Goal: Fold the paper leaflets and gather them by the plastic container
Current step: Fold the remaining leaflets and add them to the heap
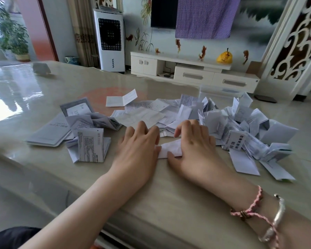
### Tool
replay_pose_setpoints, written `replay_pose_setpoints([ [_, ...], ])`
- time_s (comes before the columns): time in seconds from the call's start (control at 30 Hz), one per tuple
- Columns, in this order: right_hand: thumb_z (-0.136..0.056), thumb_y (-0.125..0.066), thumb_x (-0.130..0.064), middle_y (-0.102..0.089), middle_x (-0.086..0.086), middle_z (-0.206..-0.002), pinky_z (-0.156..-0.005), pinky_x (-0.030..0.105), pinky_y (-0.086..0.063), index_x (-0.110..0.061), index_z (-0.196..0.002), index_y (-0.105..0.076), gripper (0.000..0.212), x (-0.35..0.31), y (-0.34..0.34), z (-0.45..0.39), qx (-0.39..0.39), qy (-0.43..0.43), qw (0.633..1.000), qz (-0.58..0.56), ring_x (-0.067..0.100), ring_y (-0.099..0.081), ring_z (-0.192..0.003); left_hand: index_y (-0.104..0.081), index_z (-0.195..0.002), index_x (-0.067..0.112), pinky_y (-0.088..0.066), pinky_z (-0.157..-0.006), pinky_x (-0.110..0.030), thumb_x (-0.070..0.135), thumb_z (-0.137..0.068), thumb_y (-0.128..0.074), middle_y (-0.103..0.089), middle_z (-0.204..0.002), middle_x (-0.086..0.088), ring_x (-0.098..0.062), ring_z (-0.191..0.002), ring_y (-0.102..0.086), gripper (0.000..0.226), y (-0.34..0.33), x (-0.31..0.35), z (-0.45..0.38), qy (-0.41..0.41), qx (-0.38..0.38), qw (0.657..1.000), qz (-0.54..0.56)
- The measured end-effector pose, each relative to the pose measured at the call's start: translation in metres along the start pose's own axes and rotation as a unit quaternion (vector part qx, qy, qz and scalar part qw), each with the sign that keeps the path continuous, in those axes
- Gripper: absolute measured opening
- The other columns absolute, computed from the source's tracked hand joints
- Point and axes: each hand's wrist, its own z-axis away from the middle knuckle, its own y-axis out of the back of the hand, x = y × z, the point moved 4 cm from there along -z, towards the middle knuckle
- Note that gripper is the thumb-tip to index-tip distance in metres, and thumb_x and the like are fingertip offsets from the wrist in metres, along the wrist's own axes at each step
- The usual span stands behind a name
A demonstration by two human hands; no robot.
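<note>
Glossy table [43,97], seemingly folded leaflets [241,123]

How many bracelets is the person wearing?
2, both on the right wrist: a pink braided cord bracelet nearer the hand, and a silver bangle just behind it. The left wrist is bare.

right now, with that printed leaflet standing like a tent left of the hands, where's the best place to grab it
Pinch the printed leaflet at its top edge, where the panels meet in a fold, coming straight down from above. It stands upright on its lower edges on the table, so the top is exposed and clear of the loose papers beside it. The left hand looks nearest.
</note>
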Motion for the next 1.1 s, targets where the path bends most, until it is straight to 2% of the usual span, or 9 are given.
replay_pose_setpoints([
  [0.17, -0.085, -0.051, -0.022, -0.015, -0.007, -0.106, -0.085, 0.029, -0.019, -0.027, -0.101, -0.020, 0.036, 0.017, 0.008, 0.006, -0.038, -0.042, 0.998, 0.003, 0.020, -0.025, -0.116, -0.041, -0.094, 0.031, -0.035, -0.082, -0.031, 0.031, -0.096, -0.044, -0.039, -0.094, 0.014, -0.017, -0.098, -0.042, 0.003, -0.004, -0.002, -0.003, -0.015, -0.006, 0.999, 0.032],
  [0.37, -0.082, -0.046, -0.008, -0.015, -0.009, -0.106, -0.082, 0.028, -0.017, -0.029, -0.103, -0.024, 0.037, 0.013, 0.010, 0.005, -0.059, -0.023, 0.998, -0.001, 0.017, -0.024, -0.115, -0.044, -0.105, 0.030, -0.036, -0.095, -0.036, 0.030, -0.097, -0.043, -0.037, -0.103, 0.014, -0.016, -0.108, -0.037, 0.009, -0.007, -0.008, 0.003, -0.030, -0.036, 0.998, 0.051],
  [0.57, -0.084, -0.045, -0.005, -0.039, -0.012, -0.123, -0.091, 0.028, -0.023, -0.030, -0.115, -0.040, 0.040, 0.016, 0.008, 0.002, -0.089, 0.015, 0.996, -0.020, 0.013, -0.031, -0.119, -0.041, -0.117, 0.034, -0.034, -0.094, -0.031, 0.008, -0.088, -0.043, -0.037, -0.117, 0.016, -0.012, -0.112, -0.032, 0.039, -0.007, -0.012, 0.012, -0.063, -0.035, 0.997, 0.032],
  [0.67, -0.085, -0.050, -0.008, -0.054, -0.012, -0.119, -0.101, 0.033, -0.033, -0.026, -0.116, -0.052, 0.036, 0.018, 0.011, 0.003, -0.097, 0.042, 0.993, -0.050, 0.010, -0.047, -0.114, -0.042, -0.118, 0.036, -0.034, -0.096, -0.030, 0.000, -0.081, -0.041, -0.037, -0.115, 0.017, -0.012, -0.109, -0.033, 0.052, -0.005, -0.015, 0.013, -0.076, -0.048, 0.995, 0.041],
  [0.77, -0.088, -0.054, -0.013, -0.058, -0.014, -0.118, -0.103, 0.031, -0.035, -0.026, -0.116, -0.060, 0.032, 0.021, 0.014, 0.004, -0.115, 0.082, 0.988, -0.058, 0.007, -0.052, -0.110, -0.048, -0.114, 0.034, -0.035, -0.095, -0.031, -0.003, -0.079, -0.041, -0.040, -0.110, 0.018, -0.011, -0.105, -0.035, 0.052, -0.004, -0.017, 0.011, -0.078, -0.053, 0.993, 0.072],
  [0.83, -0.089, -0.055, -0.017, -0.058, -0.015, -0.120, -0.102, 0.029, -0.037, -0.027, -0.118, -0.061, 0.031, 0.022, 0.016, 0.003, -0.124, 0.103, 0.985, -0.053, 0.008, -0.053, -0.112, -0.056, -0.107, 0.030, -0.037, -0.091, -0.032, 0.003, -0.087, -0.044, -0.046, -0.103, 0.016, -0.012, -0.099, -0.040, 0.036, -0.002, -0.019, 0.008, -0.062, -0.035, 0.990, 0.124],
  [0.9, -0.091, -0.054, -0.019, -0.058, -0.014, -0.121, -0.101, 0.028, -0.038, -0.027, -0.120, -0.061, 0.031, 0.021, 0.018, 0.002, -0.126, 0.124, 0.984, -0.034, 0.006, -0.053, -0.110, -0.061, -0.100, 0.029, -0.038, -0.084, -0.030, 0.022, -0.092, -0.054, -0.049, -0.097, 0.014, -0.011, -0.089, -0.043, 0.013, 0.000, -0.019, 0.006, -0.052, -0.026, 0.986, 0.154],
  [0.97, -0.092, -0.050, -0.018, -0.059, -0.012, -0.119, -0.100, 0.027, -0.038, -0.026, -0.122, -0.060, 0.033, 0.018, 0.019, 0.002, -0.121, 0.145, 0.982, -0.011, 0.006, -0.053, -0.110, -0.061, -0.099, 0.031, -0.040, -0.082, -0.029, 0.033, -0.087, -0.062, -0.048, -0.095, 0.016, -0.010, -0.086, -0.043, 0.012, -0.001, -0.020, 0.005, -0.049, -0.034, 0.987, 0.152],
  [1.1, -0.088, -0.047, -0.011, -0.057, -0.011, -0.117, -0.100, 0.025, -0.032, -0.028, -0.122, -0.058, 0.040, 0.018, 0.018, 0.003, -0.107, 0.178, 0.977, 0.040, 0.010, -0.049, -0.113, -0.061, -0.098, 0.034, -0.043, -0.086, -0.031, 0.033, -0.086, -0.064, -0.047, -0.097, 0.016, -0.012, -0.094, -0.042, 0.013, -0.002, -0.019, 0.004, -0.044, -0.032, 0.988, 0.145],
])
